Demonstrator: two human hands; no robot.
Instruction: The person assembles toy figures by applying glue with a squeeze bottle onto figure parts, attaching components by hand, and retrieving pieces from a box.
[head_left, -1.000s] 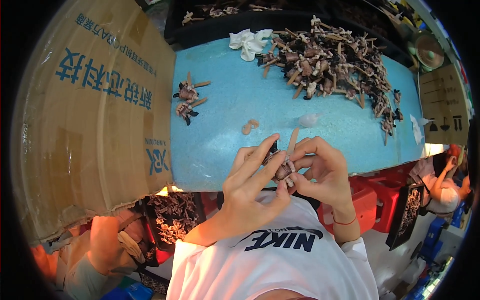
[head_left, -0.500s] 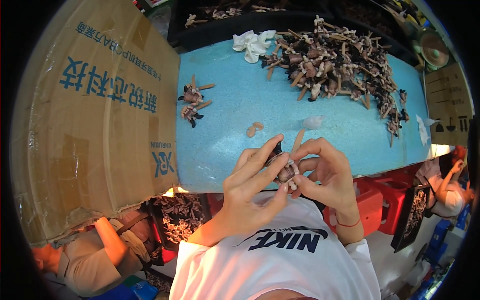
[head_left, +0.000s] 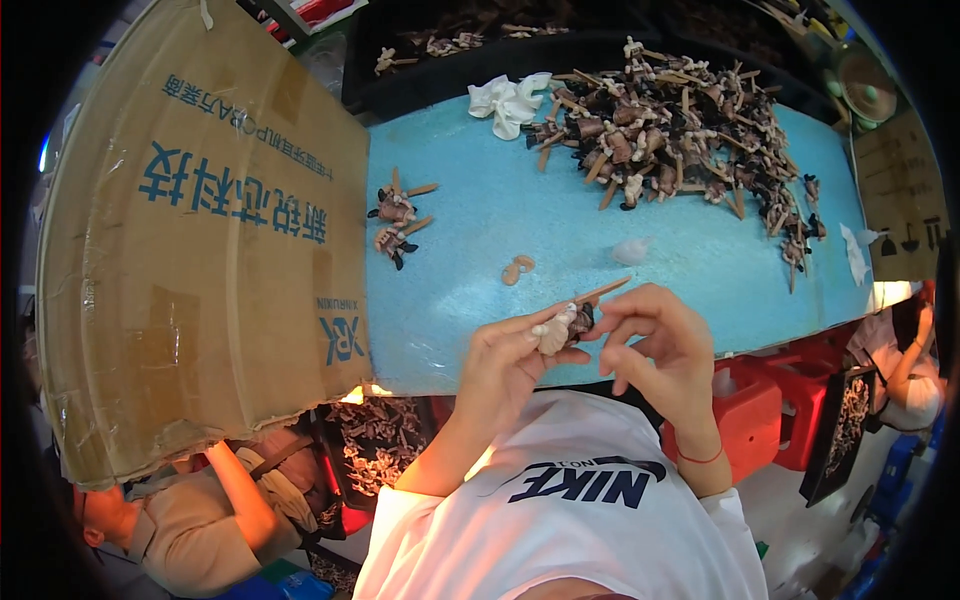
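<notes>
left of the grip, a big carton [head_left: 200, 260] runs up to the view's dark rim; the blue table [head_left: 460, 300] lies ahead, a heap of figurines [head_left: 670, 140] farther off to the right, too tangled to count. the right hand [head_left: 680, 370], thumb and forefinger apart, curls just beside the grip — contact is hard to tell. the left hand [head_left: 502, 365] pinches a pale-and-dark figurine [head_left: 562, 328], partly hidden by fingers. just ahead, a translucent lump [head_left: 631, 251] blurs.
</notes>
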